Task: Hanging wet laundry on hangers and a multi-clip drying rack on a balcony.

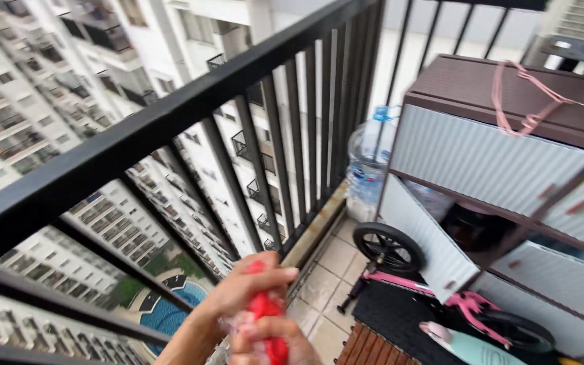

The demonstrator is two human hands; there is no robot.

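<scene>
head camera is looking down over a balcony, and both hands are meeting at the bottom edge of the frame. the left hand (241, 287) is curling its fingers over the top of a bright red, glossy, narrow plastic-looking object (267, 318), and the right hand (272, 341) is closing around the same object from below, so both grips are clamped on it. the red object is standing roughly upright between the two hands, its upper tip showing above the left fingers and its lower part running down past the right knuckles (its exact kind is too blurred to tell). something thin and clear, like a bit of film, is seeming to cling around it.

just beyond the hands, the black metal railing with a flat top bar and slim vertical bars (170, 128) is running diagonally across the view, smooth and matte. the pale square floor tiles (336, 263) are lying below. to the right, a brown cabinet with ribbed white sliding panels (488, 155) is standing well apart from the hands, with a pink wire hanger (518, 101) resting on its top. a large clear water bottle with a blue cap (366, 162) is sitting beside the railing, and a pink balance bike with black wheels (400, 260) is lying near the cabinet's foot.
</scene>
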